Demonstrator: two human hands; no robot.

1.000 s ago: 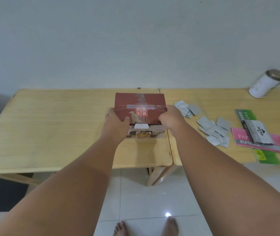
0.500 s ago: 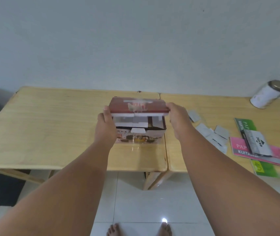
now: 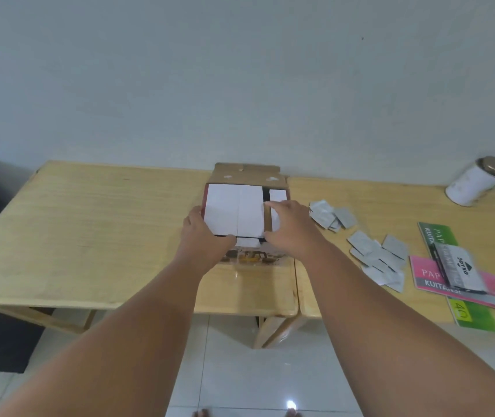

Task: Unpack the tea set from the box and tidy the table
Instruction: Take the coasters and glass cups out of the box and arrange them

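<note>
Against a plain pale wall, we stand over a light wooden surface (image 3: 89,236) on white floor tiles. Our box (image 3: 246,212) sits at twelve o'clock, brown lid flap thrown back, white inner cartons showing. Our left hand (image 3: 202,233) grips its near-left corner; right hand (image 3: 291,227) rests on top, fingers spread. Silver sachets (image 3: 375,257) lie at two o'clock.

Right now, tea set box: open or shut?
Open. The box has its lid folded back, with white inner packages exposed.
</note>
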